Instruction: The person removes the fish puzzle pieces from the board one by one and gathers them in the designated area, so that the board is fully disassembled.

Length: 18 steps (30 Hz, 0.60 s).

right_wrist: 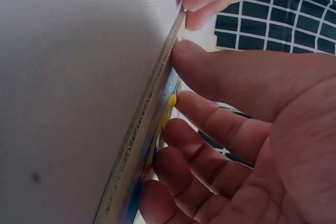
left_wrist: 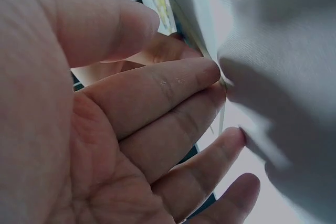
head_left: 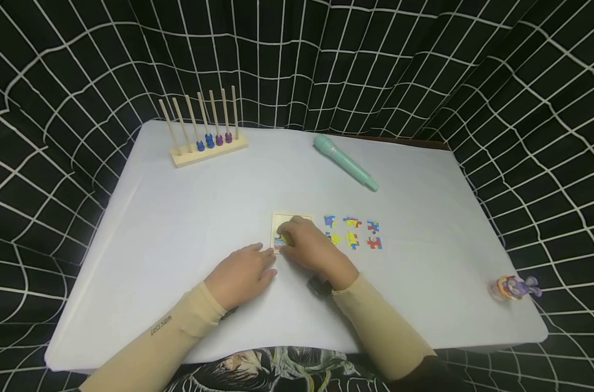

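Note:
A small square wooden puzzle board [head_left: 280, 220] lies on the table, with a picture piece [head_left: 279, 246] at its lower left. My right hand [head_left: 308, 242] bends over the board and covers much of it. Its thumb and fingers pinch a puzzle piece with yellow on it [head_left: 285, 238], down against the board; most of that piece is hidden. In the right wrist view the thumb sits at the board's edge [right_wrist: 137, 127]. My left hand [head_left: 243, 272] rests palm down, fingers extended, fingertips at the board's left edge. Loose jigsaw pieces [head_left: 351, 239] lie in two rows beside the right hand.
Toward the back left stands a wooden peg rack [head_left: 210, 152] with blue and purple beads. A mint-green toy microphone [head_left: 346, 162] lies at the back. Near the right edge is a purple-eared figure [head_left: 514, 287]. Black grid-patterned cloth [head_left: 365, 65] surrounds the white table [head_left: 203, 207].

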Available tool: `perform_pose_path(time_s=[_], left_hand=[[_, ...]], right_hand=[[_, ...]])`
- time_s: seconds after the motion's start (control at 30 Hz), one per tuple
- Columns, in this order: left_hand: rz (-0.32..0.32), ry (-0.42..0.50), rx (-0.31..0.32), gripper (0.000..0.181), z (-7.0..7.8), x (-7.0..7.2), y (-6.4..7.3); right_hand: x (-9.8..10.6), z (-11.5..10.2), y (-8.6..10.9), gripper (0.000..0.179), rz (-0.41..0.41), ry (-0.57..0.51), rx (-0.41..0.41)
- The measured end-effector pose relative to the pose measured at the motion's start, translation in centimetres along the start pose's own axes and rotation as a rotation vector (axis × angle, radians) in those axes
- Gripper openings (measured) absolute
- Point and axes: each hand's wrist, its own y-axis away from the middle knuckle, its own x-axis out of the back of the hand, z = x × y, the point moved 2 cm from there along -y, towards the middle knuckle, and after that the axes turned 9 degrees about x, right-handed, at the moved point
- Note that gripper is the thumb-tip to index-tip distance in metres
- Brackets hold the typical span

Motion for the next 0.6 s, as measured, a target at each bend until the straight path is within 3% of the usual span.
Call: perform_pose_path(time_s=[0.27, 0.6], left_hand=[[0.027, -0.025, -0.019, 0.038, 0.0, 0.2, -0.2], [0.02, -0.015, -0.021, 0.039, 0.0, 0.1, -0.3]], right_hand=[[0.2, -0.2, -0.3, 0.033, -0.031, -0.08, -0.043], [-0.8, -0.2, 0.7, 0.024, 0.151, -0.117, -0.037]])
